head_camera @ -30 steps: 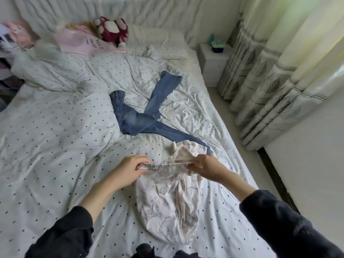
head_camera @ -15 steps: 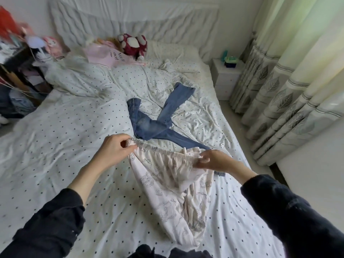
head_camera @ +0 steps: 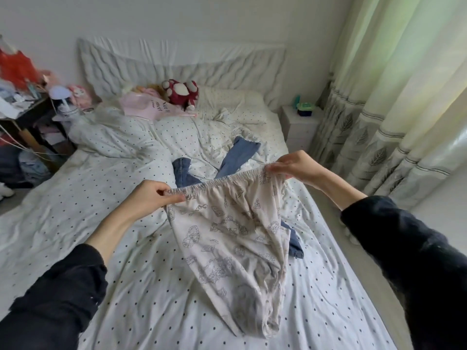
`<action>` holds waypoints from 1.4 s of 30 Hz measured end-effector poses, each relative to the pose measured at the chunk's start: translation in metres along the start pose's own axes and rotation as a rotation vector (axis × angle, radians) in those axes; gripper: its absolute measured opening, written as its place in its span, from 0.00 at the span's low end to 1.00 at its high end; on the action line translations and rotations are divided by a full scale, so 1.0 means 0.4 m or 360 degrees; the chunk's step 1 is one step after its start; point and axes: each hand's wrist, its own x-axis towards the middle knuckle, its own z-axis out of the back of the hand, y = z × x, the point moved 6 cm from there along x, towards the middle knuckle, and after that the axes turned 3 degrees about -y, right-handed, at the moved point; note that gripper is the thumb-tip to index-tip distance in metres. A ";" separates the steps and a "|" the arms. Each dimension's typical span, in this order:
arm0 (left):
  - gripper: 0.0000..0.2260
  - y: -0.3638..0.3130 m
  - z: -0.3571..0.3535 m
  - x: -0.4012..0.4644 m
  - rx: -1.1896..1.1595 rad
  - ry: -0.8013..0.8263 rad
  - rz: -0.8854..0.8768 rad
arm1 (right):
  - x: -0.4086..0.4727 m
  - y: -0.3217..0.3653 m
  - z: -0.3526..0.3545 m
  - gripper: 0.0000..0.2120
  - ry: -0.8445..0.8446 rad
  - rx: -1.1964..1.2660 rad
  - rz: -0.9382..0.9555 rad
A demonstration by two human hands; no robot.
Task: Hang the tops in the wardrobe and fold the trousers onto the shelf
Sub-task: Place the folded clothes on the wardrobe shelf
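Trousers of pale printed cloth hang by their gathered elastic waistband, stretched between two hands above the bed. The left hand has its grip pinched on the waistband's left end, thumb over curled fingers; the right hand pinches the right end, which sits higher and farther away, so the band slopes upward to the right. The legs drop in soft folds, and their lowest part lies on the dotted sheet near the bed's foot. Open sheet spreads wide to the left of the trousers, while a narrower strip runs to the bed's right edge, with floor and long leaf-patterned curtains just beyond it. Jeans lie crumpled on the bed behind the trousers, which hide their middle; only two legs, the waist end and one cuff show. Dark sleeves run off the lower corners of the view. Near the padded headboard sit a pink top with lettering too small to read and a red-and-white plush toy. A white nightstand stands at the bed's far right corner, and a cluttered dark surface on the left is cut off by the frame, its contents blurred.
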 end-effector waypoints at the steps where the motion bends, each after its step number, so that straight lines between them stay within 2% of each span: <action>1: 0.23 -0.021 0.008 0.004 -0.0038 -0.0066 -0.0043 | 0.003 0.012 0.023 0.19 -0.0027 -0.0011 0.0013; 3: 0.15 -0.067 0.026 0.015 -0.0009 -0.0170 -0.0167 | 0.006 0.037 0.065 0.19 -0.0050 -0.0050 0.0029; 8: 0.12 -0.208 0.091 0.069 0.0411 -0.0402 -0.0445 | 0.018 0.119 0.167 0.14 -0.0169 -0.0430 0.0154; 11: 0.09 -0.300 0.156 0.121 0.0521 -0.0554 -0.0573 | 0.015 0.211 0.247 0.14 -0.0451 -0.0783 0.0325; 14: 0.07 -0.376 0.206 0.145 0.0399 -0.0658 -0.0746 | 0.008 0.276 0.325 0.14 -0.0742 -0.0687 0.0477; 17: 0.09 -0.412 0.193 0.123 0.0332 -0.0621 -0.0819 | -0.001 0.276 0.355 0.16 -0.0738 -0.0811 0.0487; 20: 0.08 -0.399 0.158 0.110 0.0334 -0.0400 -0.0764 | -0.007 0.231 0.358 0.14 -0.0643 -0.0961 0.0383; 24: 0.05 -0.381 0.162 0.131 0.0513 -0.0347 -0.0579 | -0.022 0.204 0.342 0.17 -0.0644 -0.0688 0.0323; 27: 0.04 -0.411 0.190 0.127 0.0487 -0.0459 -0.0577 | -0.022 0.208 0.360 0.08 -0.0779 -0.0375 0.0279; 29: 0.06 -0.448 0.217 0.119 0.0393 -0.0532 -0.0616 | -0.010 0.202 0.387 0.06 -0.0858 -0.0137 0.0239; 32: 0.07 -0.498 0.243 0.115 0.0275 -0.0558 -0.0641 | 0.000 0.213 0.427 0.07 -0.0934 0.0280 0.0167; 35: 0.07 -0.570 0.286 0.130 0.0123 -0.0680 -0.0734 | 0.016 0.249 0.486 0.14 -0.1000 0.0602 0.0108; 37: 0.07 -0.633 0.324 0.139 0.0080 -0.0777 -0.0766 | 0.022 0.291 0.543 0.16 -0.1068 0.0646 0.0148; 42: 0.10 -0.849 0.461 0.148 -0.0054 -0.1008 -0.0954 | 0.006 0.457 0.746 0.18 -0.1389 0.0366 0.0303</action>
